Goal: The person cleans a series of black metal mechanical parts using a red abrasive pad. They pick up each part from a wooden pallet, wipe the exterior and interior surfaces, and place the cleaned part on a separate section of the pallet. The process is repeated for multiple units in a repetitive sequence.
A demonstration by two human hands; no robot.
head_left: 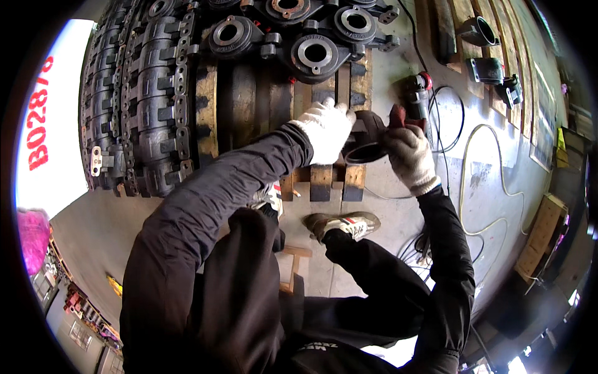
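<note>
Both my hands wear white work gloves. Between them is a dark cast-metal part with a round, ring-like opening, held over the near edge of the wooden pallet. My left hand is closed against the left side of the part. My right hand grips its right side and has a dark red, crumpled piece, perhaps a rag, at the fingers. The fingertips of both hands are partly hidden. Just beyond them, several black castings with round bores rest on the pallet.
Rows of black track-like metal links are stacked at the left. A power tool with a red end lies right of the pallet, among black cables and a pale hose. Similar dark parts sit on another pallet at the far right.
</note>
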